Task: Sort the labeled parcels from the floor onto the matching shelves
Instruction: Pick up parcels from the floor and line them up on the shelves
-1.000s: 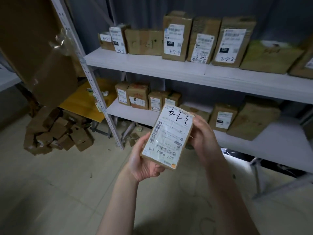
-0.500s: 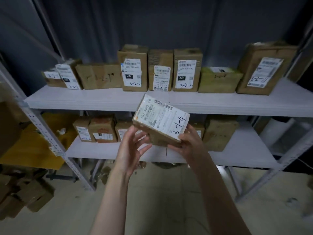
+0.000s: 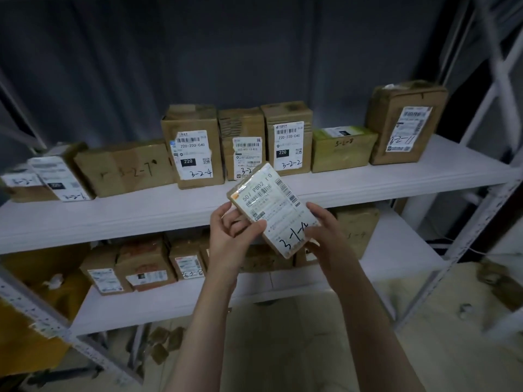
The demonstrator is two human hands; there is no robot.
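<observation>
I hold a small flat cardboard parcel (image 3: 271,207) in front of the shelves, its white label facing me with "3-1-4" handwritten on it. My left hand (image 3: 230,236) grips its left edge, thumb across the label. My right hand (image 3: 322,233) holds the lower right end, fingers curled round it. The upper white shelf (image 3: 141,213) carries a row of boxes marked 3-2-x, such as 3-2-4 (image 3: 194,154) and 3-2-2 (image 3: 287,140). The lower white shelf (image 3: 396,250) holds several smaller labelled boxes (image 3: 141,264), partly hidden behind my hands.
Grey perforated uprights frame the rack at the left (image 3: 42,315) and right (image 3: 464,230). A yellow surface (image 3: 36,278) shows at the far left. Cardboard scraps (image 3: 164,340) lie on the pale floor under the rack, and small objects (image 3: 501,284) lie at the right.
The view has risen and closed in on the shelves. The parcel has been turned in my hands so its handwritten code now sits at the lower right, and my left hand now grips it.
</observation>
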